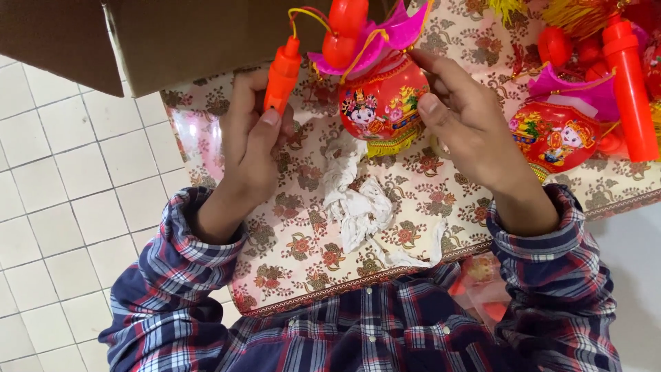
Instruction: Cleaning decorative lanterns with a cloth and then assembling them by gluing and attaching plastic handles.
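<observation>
My left hand (251, 141) grips an orange plastic handle stick (281, 74) that is tied by a yellow cord (308, 14) to a red toy lantern (381, 103). The lantern is round, has a cartoon picture, a pink petal top (385, 38) and a yellow fringe below. My right hand (465, 117) holds the lantern's right side between thumb and fingers, just above the table. Crumpled white paper (358, 203) lies on the cloth under the lantern. Both sleeves are blue and red plaid.
A floral cloth (303, 255) covers the table. A second red lantern (554, 134) and an orange stick (630, 89) lie at the right among more red and yellow parts. A brown cardboard box (172, 41) stands at the back left. White floor tiles (62, 207) are at the left.
</observation>
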